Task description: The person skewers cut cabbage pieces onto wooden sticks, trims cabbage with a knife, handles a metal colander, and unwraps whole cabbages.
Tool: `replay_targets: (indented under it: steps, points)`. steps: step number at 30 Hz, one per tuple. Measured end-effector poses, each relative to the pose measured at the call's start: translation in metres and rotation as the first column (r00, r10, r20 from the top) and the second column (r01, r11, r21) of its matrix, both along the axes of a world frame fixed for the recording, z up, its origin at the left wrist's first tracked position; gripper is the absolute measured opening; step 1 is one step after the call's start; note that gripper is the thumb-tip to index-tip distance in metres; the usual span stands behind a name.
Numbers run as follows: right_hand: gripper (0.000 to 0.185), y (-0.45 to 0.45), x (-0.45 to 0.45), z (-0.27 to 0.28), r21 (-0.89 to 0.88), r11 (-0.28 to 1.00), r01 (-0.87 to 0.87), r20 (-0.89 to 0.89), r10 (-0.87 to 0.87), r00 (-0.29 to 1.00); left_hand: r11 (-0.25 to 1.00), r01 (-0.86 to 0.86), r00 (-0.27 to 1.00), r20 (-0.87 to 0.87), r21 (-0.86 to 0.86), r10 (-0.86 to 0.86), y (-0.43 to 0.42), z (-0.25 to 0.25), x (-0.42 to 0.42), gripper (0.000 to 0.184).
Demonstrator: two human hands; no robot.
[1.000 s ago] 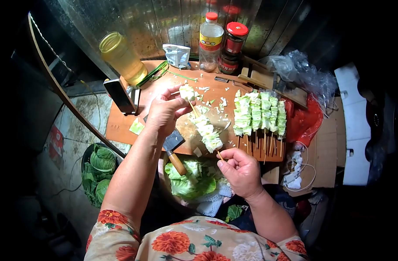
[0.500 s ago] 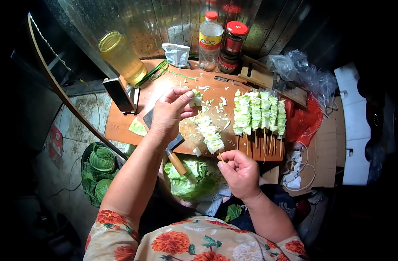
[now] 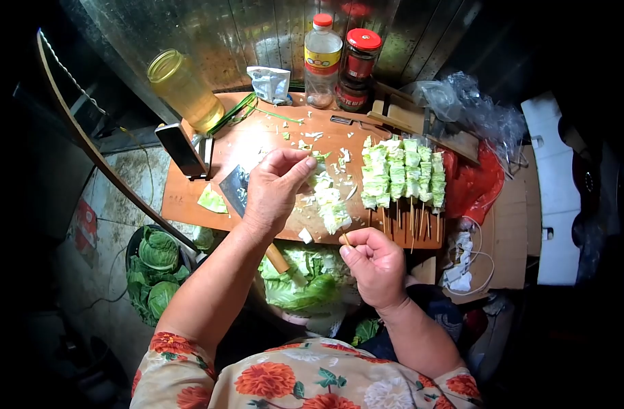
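Note:
A wooden skewer threaded with cabbage pieces (image 3: pixel 332 206) slants over the board. My right hand (image 3: pixel 377 264) is closed around the bare lower end of its stick. At the upper end, my left hand (image 3: pixel 279 185) pinches with thumb and fingertips at a cabbage piece (image 3: pixel 319 158), partly hidden by the fingers. Under my left forearm lies a cleaver, its blade (image 3: pixel 235 189) on the board and its wooden handle (image 3: pixel 277 259) over the near edge. Several finished-looking cabbage skewers (image 3: pixel 403 174) lie side by side to the right, sticks toward me.
Cabbage scraps litter the wooden board (image 3: pixel 189 204). Along its back stand a jar of yellow liquid (image 3: pixel 189 95), a bottle (image 3: pixel 321 65) and red-lidded jars (image 3: pixel 360 61). A phone (image 3: pixel 181 150) leans at left. Loose leaves (image 3: pixel 302 283) sit below the board; whole cabbages (image 3: pixel 159 249) fill a basin.
My left hand has moved right and slightly down, bringing the cabbage piece against the skewer's upper end. My right hand still holds the stick. The view has shifted slightly.

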State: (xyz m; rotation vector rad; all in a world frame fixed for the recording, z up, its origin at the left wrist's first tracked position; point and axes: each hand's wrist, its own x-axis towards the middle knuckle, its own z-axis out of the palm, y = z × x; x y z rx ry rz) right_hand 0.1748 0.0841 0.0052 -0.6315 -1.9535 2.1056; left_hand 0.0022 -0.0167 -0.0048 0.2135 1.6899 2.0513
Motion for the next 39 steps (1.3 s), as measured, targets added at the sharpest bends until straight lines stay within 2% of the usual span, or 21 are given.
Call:
replay_targets:
  steps: [5,7,8,10,11,12,14,15,19,21,24,32,34,35,36,39]
  points:
    - [0.011,0.003,-0.001,-0.004,-0.013,0.999,-0.038,0.013,0.038,0.999,0.997,-0.021,0.999,-0.046,0.079,0.025,-0.002,-0.007,-0.005,0.013]
    - [0.012,0.002,-0.003,-0.004,0.128,0.989,-0.071,-0.002,0.072,0.997,0.994,-0.108,0.971,-0.214,0.01,0.107,-0.009,-0.011,-0.016,0.024]
    - [0.012,0.002,-0.003,-0.003,0.134,0.988,-0.077,-0.009,0.079,0.997,0.993,-0.115,0.969,-0.221,0.016,0.116,-0.008,-0.011,-0.018,0.024]
    - [0.012,-0.002,-0.002,-0.003,0.223,0.971,-0.091,-0.019,0.097,0.995,0.965,-0.259,0.966,0.029,0.037,0.258,-0.006,-0.011,-0.017,0.039]
    - [0.012,-0.003,-0.003,-0.004,0.258,0.961,-0.096,-0.027,0.107,0.994,0.967,-0.25,0.948,0.215,0.041,0.236,-0.006,-0.017,-0.019,0.046]
    - [0.012,-0.005,-0.005,-0.006,0.26,0.96,-0.101,-0.03,0.112,0.993,0.947,-0.223,0.896,0.432,0.23,0.106,-0.001,-0.014,-0.014,0.045]
    - [0.013,-0.009,-0.007,-0.011,0.262,0.961,-0.092,0.007,0.093,0.996,0.919,-0.17,0.819,0.569,0.355,-0.069,0.003,0.007,-0.002,0.046]
    - [0.011,-0.009,-0.008,-0.01,0.256,0.962,-0.09,0.033,0.084,0.996,0.914,-0.196,0.793,0.606,0.356,-0.066,0.004,0.006,-0.003,0.045]
    - [0.009,-0.01,-0.009,-0.014,0.23,0.967,-0.113,0.093,0.094,0.991,0.919,-0.245,0.782,0.623,0.31,-0.001,0.005,-0.002,-0.006,0.042]
    - [0.012,-0.012,-0.008,-0.011,0.356,0.921,-0.159,0.055,0.15,0.987,0.938,-0.263,0.788,0.612,0.226,0.073,0.008,0.004,-0.003,0.039]
    - [0.012,-0.013,-0.005,-0.011,0.412,0.901,-0.138,0.069,0.12,0.99,0.932,-0.295,0.791,0.601,0.211,0.115,0.012,0.013,0.01,0.03]
    - [0.011,-0.016,0.0,-0.017,0.317,0.947,-0.06,0.013,0.059,0.998,0.93,-0.308,0.777,0.617,0.2,0.125,0.016,0.002,0.02,0.028]
    - [0.011,-0.017,-0.001,-0.018,0.317,0.947,-0.048,0.003,0.049,0.999,0.937,-0.294,0.775,0.621,0.19,0.117,0.016,-0.002,0.019,0.034]
    - [0.011,-0.016,-0.002,-0.018,0.279,0.959,-0.056,0.027,0.05,0.998,0.975,-0.173,0.801,0.596,0.143,0.055,0.017,-0.003,0.027,0.035]
    - [0.011,-0.015,-0.003,-0.019,0.241,0.969,-0.061,0.05,0.051,0.997,0.955,-0.236,0.769,0.636,0.178,0.071,0.02,-0.005,0.032,0.036]
    - [0.012,-0.012,-0.004,-0.021,0.277,0.959,-0.063,0.059,0.048,0.997,0.947,-0.269,0.768,0.632,0.174,0.102,0.02,-0.007,0.035,0.036]
